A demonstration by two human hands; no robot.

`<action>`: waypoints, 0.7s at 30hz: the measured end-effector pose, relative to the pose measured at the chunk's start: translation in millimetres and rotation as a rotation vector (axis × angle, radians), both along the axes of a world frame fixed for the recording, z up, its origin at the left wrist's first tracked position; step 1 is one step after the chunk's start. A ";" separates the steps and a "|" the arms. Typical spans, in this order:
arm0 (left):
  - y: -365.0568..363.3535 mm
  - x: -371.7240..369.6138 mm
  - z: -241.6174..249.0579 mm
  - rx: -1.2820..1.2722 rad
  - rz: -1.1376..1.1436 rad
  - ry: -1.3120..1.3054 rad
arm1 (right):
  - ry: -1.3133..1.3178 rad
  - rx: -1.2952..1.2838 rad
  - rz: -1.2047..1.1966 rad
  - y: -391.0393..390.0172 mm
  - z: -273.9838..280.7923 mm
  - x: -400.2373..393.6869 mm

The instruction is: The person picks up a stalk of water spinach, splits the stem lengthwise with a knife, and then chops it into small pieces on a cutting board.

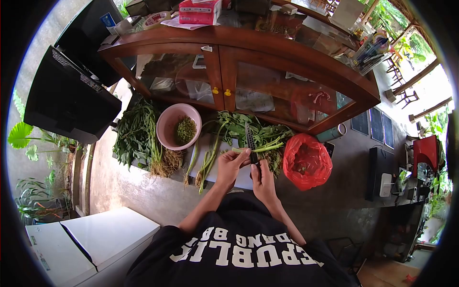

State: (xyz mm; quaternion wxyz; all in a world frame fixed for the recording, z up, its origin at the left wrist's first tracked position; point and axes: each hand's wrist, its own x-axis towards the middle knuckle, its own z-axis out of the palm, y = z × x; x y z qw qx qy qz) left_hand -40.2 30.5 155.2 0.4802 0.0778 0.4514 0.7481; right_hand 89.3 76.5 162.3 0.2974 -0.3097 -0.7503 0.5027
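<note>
My right hand grips a knife by its dark handle, the perforated blade pointing up and away from me. My left hand pinches a green stem beside the blade, and the two hands are close together. Leafy greens lie behind them, and loose stalks with roots rest on a pale board below. To the left stands a pink bowl containing small chopped green pieces. An open red plastic bag sits to the right.
A bundle of leafy stalks with roots lies at the far left of the grey counter. Behind stands a wooden glass-door cabinet with a pink tissue pack on top. A cylindrical container is beside the bag. A white refrigerator is lower left.
</note>
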 end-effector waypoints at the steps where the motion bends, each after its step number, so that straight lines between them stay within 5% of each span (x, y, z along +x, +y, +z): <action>1: -0.2 0.5 -0.1 -0.002 -0.001 -0.001 | -0.001 -0.002 -0.001 -0.5 -0.7 0.1; 21: 2.6 -1.3 -3.4 -0.049 0.003 0.041 | -0.018 -0.059 0.026 0.4 9.6 -1.6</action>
